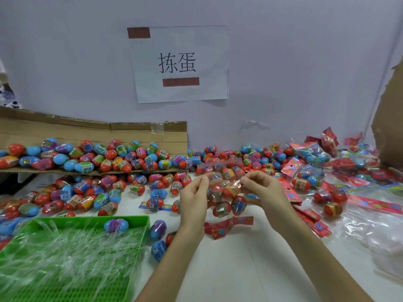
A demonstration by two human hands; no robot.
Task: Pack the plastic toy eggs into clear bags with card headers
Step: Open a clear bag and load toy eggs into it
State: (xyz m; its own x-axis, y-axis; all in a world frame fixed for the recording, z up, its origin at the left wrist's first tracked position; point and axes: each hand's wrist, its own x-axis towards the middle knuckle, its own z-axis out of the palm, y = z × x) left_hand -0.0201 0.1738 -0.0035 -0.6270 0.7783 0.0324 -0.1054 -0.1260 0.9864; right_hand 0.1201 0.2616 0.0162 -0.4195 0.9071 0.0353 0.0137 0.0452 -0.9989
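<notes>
A clear bag [226, 192] with several red toy eggs inside hangs above the table at centre. My left hand [194, 192] pinches its upper left edge and my right hand [261, 188] pinches its upper right edge. The bag's open top strip stands up between the two hands. A red card header [226, 227] lies on the table just below the bag. Loose red and blue eggs [87, 192] cover the table to the left and behind.
A green mesh tray [65, 258] with clear plastic shreds and one blue egg sits at front left. A cardboard flap [87, 136] holds more eggs at back left. Packed bags [311, 155] and red headers [309, 216] pile at right, beside loose clear bags [375, 232].
</notes>
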